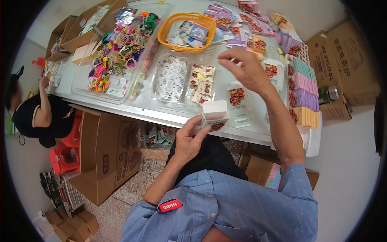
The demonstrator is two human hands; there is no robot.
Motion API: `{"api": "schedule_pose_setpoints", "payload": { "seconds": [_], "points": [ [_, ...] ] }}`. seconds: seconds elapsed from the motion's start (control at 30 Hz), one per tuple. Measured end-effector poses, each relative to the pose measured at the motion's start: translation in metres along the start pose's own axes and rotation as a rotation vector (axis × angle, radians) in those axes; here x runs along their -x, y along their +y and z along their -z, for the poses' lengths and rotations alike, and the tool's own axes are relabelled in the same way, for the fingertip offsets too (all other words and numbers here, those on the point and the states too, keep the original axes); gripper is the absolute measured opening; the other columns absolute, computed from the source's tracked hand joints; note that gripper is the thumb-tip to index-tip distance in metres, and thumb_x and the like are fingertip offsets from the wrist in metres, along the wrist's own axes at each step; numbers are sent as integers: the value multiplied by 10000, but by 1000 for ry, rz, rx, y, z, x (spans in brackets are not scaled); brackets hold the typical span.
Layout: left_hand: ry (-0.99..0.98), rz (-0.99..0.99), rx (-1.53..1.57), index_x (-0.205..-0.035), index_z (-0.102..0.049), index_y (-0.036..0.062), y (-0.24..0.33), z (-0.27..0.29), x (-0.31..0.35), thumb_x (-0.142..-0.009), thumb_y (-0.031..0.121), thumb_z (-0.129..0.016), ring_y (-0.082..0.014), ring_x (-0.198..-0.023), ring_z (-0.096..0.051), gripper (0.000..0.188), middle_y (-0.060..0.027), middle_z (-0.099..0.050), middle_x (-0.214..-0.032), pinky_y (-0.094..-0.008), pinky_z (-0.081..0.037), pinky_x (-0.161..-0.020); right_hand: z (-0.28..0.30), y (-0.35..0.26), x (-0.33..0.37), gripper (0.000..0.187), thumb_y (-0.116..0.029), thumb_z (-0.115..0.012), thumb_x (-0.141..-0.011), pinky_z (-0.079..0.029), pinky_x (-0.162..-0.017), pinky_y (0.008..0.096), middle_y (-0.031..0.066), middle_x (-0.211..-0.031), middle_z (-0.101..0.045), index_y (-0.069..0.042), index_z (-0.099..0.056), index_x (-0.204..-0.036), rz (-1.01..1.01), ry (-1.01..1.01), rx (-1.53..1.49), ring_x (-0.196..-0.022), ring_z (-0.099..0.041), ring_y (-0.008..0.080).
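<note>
My left hand (188, 139) grips a small carton box (215, 113) at the table's front edge, its white top flap raised and a printed picture on its side. Over the middle of the table hangs my right hand (244, 69), fingers bent and slightly apart, with nothing visible between them. Below that hand lies a clear pack of printed cards (238, 98). To its left, a clear tray (151, 90) has one section of small white packets (171, 78) and another of cream printed cards (202, 85).
A large clear bin (76, 86) of colourful trinkets stands left; a yellow basket (164, 35) of packets sits behind. Stacked boxes (303, 90) line the right side. Cartons (109, 153) stand below the table. A person (34, 115) works at far left, near a red stool (64, 159).
</note>
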State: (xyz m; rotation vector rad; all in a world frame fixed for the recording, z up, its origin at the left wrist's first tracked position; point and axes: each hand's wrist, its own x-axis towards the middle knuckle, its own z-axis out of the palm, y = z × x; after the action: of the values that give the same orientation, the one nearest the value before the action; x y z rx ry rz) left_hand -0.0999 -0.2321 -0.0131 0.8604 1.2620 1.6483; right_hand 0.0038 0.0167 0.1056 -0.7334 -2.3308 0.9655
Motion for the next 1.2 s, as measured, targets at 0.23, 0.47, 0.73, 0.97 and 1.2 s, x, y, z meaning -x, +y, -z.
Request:
{"api": "schedule_pose_setpoints", "payload": {
  "seconds": [0.23,0.47,0.73,0.97,1.2],
  "points": [
    [52,66,-9,-1291,-590,-21,-7,20,18,-924,2,-691,-69,-852,-644,382,-95,-696,-1096,-199,-522,-705,-93,13,-54,195,-88,-704,-840,-504,-898,424,117,-1086,-664,-59,-713,-1032,379,-184,342,-1054,-618,317],
    [59,70,23,-1302,-591,-23,-2,33,21,-921,3,-695,-70,-842,-643,396,-107,-692,-1123,-199,-525,-712,-113,16,-80,188,-62,-713,-803,-466,-954,438,96,-1117,-640,-87,-733,-988,377,-320,514,-1120,-583,293],
    [75,41,-1,-1298,-599,-19,3,43,21,-923,17,-701,-63,-802,-633,391,-88,-686,-1126,-196,-518,-694,-116,8,-93,144,-46,-679,-789,-509,-875,432,113,-1030,-624,-93,-751,-904,296,-480,584,-1053,-600,304],
    [82,61,6,-1303,-595,-16,-1,52,27,-924,18,-698,-61,-807,-634,394,-98,-690,-1129,-196,-517,-695,-120,-3,-98,68,-56,-666,-795,-524,-837,427,132,-1004,-627,-58,-730,-816,242,-546,678,-1031,-609,319],
    [80,33,46,-1311,-583,-18,4,53,23,-928,6,-688,-104,-924,-659,398,-128,-689,-1146,-212,-542,-742,-108,10,-97,74,-79,-694,-804,-514,-845,419,131,-1009,-642,-39,-711,-864,383,-480,499,-1007,-618,319]
  ]
}}
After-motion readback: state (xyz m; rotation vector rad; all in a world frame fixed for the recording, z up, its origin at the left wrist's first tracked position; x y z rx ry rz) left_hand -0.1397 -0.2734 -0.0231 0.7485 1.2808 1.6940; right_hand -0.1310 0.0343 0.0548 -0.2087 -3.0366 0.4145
